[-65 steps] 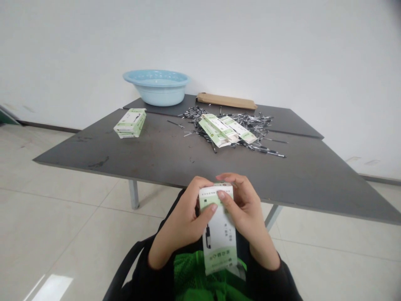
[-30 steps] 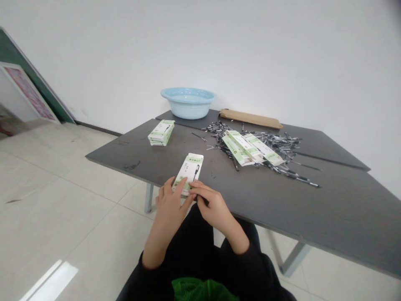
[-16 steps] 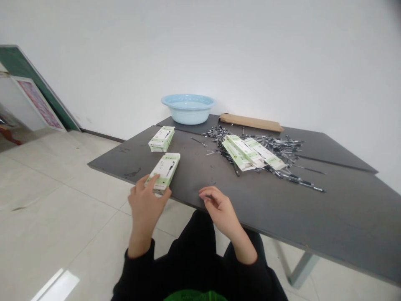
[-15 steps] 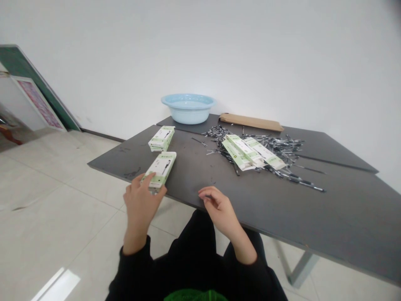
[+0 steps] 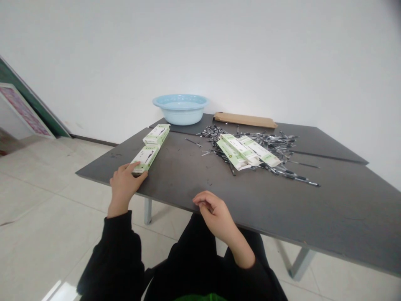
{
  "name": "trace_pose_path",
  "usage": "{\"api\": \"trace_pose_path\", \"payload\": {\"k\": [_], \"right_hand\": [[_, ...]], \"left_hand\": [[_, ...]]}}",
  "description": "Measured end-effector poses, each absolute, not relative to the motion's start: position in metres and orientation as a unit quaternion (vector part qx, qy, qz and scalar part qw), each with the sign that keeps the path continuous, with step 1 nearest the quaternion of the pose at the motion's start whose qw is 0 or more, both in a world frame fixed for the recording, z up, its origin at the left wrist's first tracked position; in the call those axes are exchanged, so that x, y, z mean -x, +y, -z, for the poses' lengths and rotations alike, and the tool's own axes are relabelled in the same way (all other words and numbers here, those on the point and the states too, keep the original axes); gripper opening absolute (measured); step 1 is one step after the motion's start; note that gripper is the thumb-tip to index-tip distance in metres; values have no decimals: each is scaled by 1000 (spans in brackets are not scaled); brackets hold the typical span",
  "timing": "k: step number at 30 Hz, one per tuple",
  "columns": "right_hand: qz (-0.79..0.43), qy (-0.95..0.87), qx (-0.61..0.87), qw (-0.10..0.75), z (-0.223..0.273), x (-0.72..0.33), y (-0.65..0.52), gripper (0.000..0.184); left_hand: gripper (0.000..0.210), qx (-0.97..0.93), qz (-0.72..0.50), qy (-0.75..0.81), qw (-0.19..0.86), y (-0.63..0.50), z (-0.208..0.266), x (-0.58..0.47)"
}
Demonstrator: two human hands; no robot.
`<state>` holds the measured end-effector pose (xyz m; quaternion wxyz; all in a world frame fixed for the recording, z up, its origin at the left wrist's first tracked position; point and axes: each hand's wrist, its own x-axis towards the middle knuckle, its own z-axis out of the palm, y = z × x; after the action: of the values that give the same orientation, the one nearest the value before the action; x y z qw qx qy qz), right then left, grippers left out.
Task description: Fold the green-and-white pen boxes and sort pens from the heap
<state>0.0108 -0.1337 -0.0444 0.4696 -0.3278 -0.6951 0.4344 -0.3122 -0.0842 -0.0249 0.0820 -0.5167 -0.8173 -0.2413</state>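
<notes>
My left hand (image 5: 125, 184) grips the near end of a green-and-white pen box (image 5: 145, 159), its thumb on the right side and its fingers on the top and left. The box lies flat on the table close to the left edge. Its far end meets a second stack of matching pen boxes (image 5: 157, 133); whether they touch is hard to tell. My right hand (image 5: 216, 213) rests at the table's front edge with its fingers curled together, and nothing shows in them.
Several flattened pen cartons (image 5: 239, 151) lie on a heap of black-and-clear pens (image 5: 272, 144) on the dark table (image 5: 188, 175). Behind stand a light-blue basin (image 5: 182, 115) and a long brown cardboard piece (image 5: 246, 120) near the wall. Framed boards lean at far left.
My left hand has slid the pen box away from me, up against the other boxes. The view has turned slightly to the right. My right hand stays about where it was.
</notes>
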Motion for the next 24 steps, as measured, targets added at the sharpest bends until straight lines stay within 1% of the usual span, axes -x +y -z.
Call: {"api": "trace_pose_path", "payload": {"k": [6,11,15,16,18,20,22,24], "right_hand": [[-443,-691,320,474,42,-12,-132,26],[-445,-689,315,477,44,-9,-133,25],[-436,-671,315,510,40,-19,-130,26],[-417,-671,323,521,37,-26,-127,27],[-339,-685,355,538,26,-48,-113,30],[-241,-695,407,542,13,-74,-92,32],[-149,-718,465,497,-2,-100,-63,37],[-73,-713,555,422,-14,-120,-33,46]], "left_hand": [[59,523,218,-822,47,-59,19,327],[59,514,215,-829,47,-58,15,317],[63,521,243,-818,30,-65,13,311],[65,516,263,-814,34,-66,14,312],[65,495,318,-807,56,-67,17,312],[56,477,384,-786,85,-68,22,310],[43,466,448,-755,113,-71,28,300],[32,465,499,-719,133,-77,33,280]]}}
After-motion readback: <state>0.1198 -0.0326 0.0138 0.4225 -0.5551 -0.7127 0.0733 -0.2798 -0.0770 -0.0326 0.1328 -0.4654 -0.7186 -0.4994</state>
